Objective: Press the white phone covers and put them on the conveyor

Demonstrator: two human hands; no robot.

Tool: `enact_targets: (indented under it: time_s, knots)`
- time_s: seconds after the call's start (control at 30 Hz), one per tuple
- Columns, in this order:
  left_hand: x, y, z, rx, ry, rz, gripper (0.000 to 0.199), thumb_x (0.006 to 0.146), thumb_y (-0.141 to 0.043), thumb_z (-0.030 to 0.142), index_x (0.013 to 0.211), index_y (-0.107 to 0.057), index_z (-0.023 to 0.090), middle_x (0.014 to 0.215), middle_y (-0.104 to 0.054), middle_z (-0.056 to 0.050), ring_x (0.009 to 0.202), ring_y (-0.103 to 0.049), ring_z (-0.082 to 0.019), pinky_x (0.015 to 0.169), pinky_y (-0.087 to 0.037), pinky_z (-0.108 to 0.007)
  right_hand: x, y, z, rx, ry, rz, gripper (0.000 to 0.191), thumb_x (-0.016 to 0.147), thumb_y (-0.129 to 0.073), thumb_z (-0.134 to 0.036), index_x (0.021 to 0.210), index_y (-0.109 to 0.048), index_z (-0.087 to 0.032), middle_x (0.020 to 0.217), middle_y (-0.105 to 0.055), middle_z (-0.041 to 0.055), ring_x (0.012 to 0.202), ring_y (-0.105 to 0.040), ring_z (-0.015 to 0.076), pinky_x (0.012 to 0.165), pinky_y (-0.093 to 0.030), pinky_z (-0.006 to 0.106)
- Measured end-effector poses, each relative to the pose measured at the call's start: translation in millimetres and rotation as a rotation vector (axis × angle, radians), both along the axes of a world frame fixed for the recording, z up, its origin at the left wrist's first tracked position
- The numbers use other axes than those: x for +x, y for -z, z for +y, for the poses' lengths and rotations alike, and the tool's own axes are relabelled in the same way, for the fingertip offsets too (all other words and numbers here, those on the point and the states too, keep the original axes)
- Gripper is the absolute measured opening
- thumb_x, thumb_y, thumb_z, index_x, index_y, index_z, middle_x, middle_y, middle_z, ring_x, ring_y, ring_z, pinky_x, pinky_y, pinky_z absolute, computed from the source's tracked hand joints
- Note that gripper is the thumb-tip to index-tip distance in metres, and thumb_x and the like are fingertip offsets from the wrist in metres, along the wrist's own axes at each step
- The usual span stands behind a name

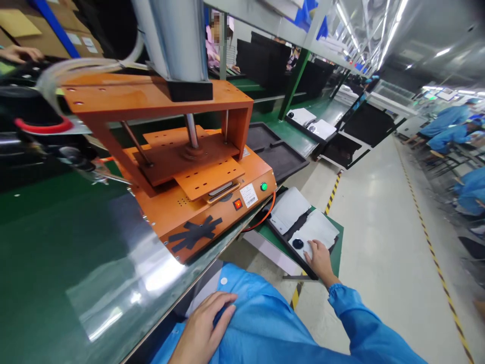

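Note:
My right hand (319,259) reaches to the right and touches a pale flat panel (316,230) with a round dark camera-like disc, its fingers apart on the panel's near edge. That panel and a second pale panel (288,210) lie in a black tray (282,237) on a small green stand. My left hand (210,323) rests near my lap against the blue smock, fingers loosely curved with nothing visible in them. An orange press machine (227,202) with a lit green button and a red switch stands on the green table in front of me.
Black trays (284,159) sit behind the press. Farther back, two more pale panels (320,129) lie on the green bench. An orange cable (261,220) loops down from the press's right side. Another person's hand (22,53) shows at the upper left; people in blue work at the far right.

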State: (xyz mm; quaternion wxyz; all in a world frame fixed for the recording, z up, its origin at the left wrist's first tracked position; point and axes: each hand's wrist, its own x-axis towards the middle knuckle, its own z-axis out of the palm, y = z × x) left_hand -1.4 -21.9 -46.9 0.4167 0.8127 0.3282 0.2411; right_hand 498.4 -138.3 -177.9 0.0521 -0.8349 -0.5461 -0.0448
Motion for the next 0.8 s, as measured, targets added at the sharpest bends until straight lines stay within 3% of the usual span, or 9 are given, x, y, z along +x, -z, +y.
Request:
enact_targets:
  time_s: [0.1, 0.33, 0.57, 0.67, 0.8]
  knots:
    - [-6, -3.2, -7, -0.037, -0.031, -0.023, 0.026, 0.102, -0.055, 0.04, 0.116, -0.074, 0.029, 0.111, -0.078, -0.003, 0.102, -0.076, -0.018, 0.092, -0.063, -0.028, -5, 13.2, -9, 0.033, 0.008, -0.072, 0.068, 0.093, -0.05, -0.045, 0.152, -0.04, -0.014, 0.153, -0.047, 0.0234, 0.142, -0.044, 0.0402, 0.112, -0.043, 0.055]
    - [-25, -0.5, -38, -0.139, -0.075, -0.027, 0.03, 0.102, -0.055, 0.046, 0.114, -0.076, 0.03, 0.112, -0.079, -0.003, 0.104, -0.076, -0.02, 0.094, -0.062, -0.029, -17, 48.7, 1, 0.123, 0.08, -0.132, 0.074, 0.094, -0.041, -0.043, 0.156, -0.03, -0.004, 0.146, -0.054, 0.0283, 0.142, -0.046, 0.0456, 0.113, -0.043, 0.062]
    - [-24, 5.1, -49, -0.205, 0.003, -0.012, 0.036, 0.101, -0.053, 0.052, 0.111, -0.077, 0.027, 0.113, -0.078, -0.006, 0.109, -0.074, -0.022, 0.1, -0.059, -0.032, -24, 46.1, -11, 0.155, 0.134, -0.073, 0.07, 0.094, -0.043, -0.042, 0.154, -0.037, -0.008, 0.154, -0.049, 0.0248, 0.146, -0.043, 0.0398, 0.116, -0.041, 0.055]
    - [-16, 4.4, -46, -0.195, 0.093, 0.011, 0.038, 0.1, -0.053, 0.054, 0.108, -0.077, 0.025, 0.11, -0.078, -0.008, 0.107, -0.074, -0.023, 0.099, -0.059, -0.032, -22, 42.4, -20, 0.156, 0.196, -0.029, 0.068, 0.094, -0.044, -0.041, 0.153, -0.038, -0.008, 0.153, -0.05, 0.0244, 0.144, -0.045, 0.0376, 0.115, -0.042, 0.052]
    - [5, -5.1, -44, -0.213, 0.255, 0.063, 0.037, 0.101, -0.052, 0.051, 0.107, -0.076, 0.024, 0.107, -0.078, -0.008, 0.104, -0.074, -0.023, 0.098, -0.059, -0.034, -14, 39.4, -23, 0.155, 0.25, 0.023, 0.073, 0.095, -0.046, -0.044, 0.154, -0.036, -0.003, 0.158, -0.043, 0.026, 0.149, -0.037, 0.037, 0.118, -0.038, 0.05]
